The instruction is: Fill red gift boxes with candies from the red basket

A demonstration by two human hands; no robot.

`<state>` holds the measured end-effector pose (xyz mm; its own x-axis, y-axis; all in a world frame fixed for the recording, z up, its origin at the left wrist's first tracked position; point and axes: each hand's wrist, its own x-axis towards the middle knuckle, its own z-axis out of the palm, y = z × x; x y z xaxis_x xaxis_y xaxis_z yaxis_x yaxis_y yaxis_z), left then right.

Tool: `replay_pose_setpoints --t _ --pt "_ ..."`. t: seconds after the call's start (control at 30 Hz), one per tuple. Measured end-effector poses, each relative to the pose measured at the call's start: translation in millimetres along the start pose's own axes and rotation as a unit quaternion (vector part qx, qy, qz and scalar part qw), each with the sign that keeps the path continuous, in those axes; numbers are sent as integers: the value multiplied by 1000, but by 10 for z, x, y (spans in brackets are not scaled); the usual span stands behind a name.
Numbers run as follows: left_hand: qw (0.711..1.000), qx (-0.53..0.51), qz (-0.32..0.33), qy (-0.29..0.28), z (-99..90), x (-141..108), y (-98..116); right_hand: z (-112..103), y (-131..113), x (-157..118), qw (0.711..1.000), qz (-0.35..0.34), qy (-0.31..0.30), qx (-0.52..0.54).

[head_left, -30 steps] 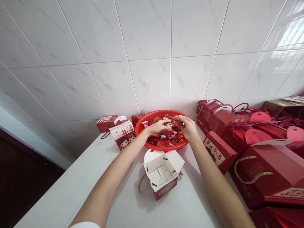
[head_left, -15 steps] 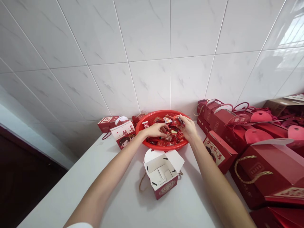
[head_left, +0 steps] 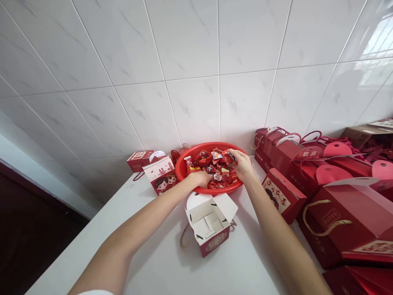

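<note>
1. Compared with half a second earlier, the left hand (head_left: 200, 178) has dropped from above the middle of the heap to the near side of the red plastic basket (head_left: 187, 177), at about its 7 o'clock, just inside the rim. The head view has also tilted slightly.
2. The left hand's fingers (head_left: 205, 178) are curled down among the wrapped sweets (head_left: 215, 169). Their tips are hidden, so whether they pinch anything cannot be told.
3. The right hand (head_left: 242, 166) sits at the basket's 2 o'clock, over the rim. Its thumb and fingers are pressed together, pinching a red wrapped sweet (head_left: 231, 157).
4. The other sweets lie heaped inside the basket, which sits on a white counter (head_left: 92, 233) against a marble-patterned tile wall (head_left: 184, 82).
5. An open white-lined gift box (head_left: 209, 221) stands at the basket's 6 o'clock, just beyond its rim, with its flaps spread. Nothing can be seen inside it.
6. At 9 o'clock, a card box with a cartoon couple (head_left: 161, 175) shows a red double-happiness character. At 3 o'clock, stacked red gift boxes (head_left: 285, 162) carry a tag that seems to read "欢喜". No brand is legible.
</note>
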<state>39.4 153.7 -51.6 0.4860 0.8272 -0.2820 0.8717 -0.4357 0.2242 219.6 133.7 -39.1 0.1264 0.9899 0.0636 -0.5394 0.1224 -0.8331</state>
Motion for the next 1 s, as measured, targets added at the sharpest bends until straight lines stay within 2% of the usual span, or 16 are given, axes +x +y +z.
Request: replay_pose_setpoints --t 0.17,0.27,0.33,0.43,0.5,0.67,0.9,1.0 --pt "1000 -7 30 -5 -65 -81 -87 11 -3 -3 1000 -4 -1 -12" --pt "997 -63 42 -10 -162 -134 -160 13 -1 -4 1000 -8 -4 -12" --pt "988 -147 41 26 -205 -147 -195 13 1 -4 1000 -7 -9 -13" --pt "955 -270 74 98 -221 -142 -212 13 -4 -4 1000 -7 -13 -19" --pt "935 -322 89 117 -212 -138 -210 15 -12 -7 1000 -4 -12 -20" --pt "902 -413 70 107 -194 -152 -211 26 -36 -20 1000 14 -8 -16" --pt "884 -452 47 109 -183 -159 -211 25 -31 -27 1000 11 -9 -22" --pt "870 -483 47 93 -175 -157 -201 26 -29 -26 1000 8 -14 -22"
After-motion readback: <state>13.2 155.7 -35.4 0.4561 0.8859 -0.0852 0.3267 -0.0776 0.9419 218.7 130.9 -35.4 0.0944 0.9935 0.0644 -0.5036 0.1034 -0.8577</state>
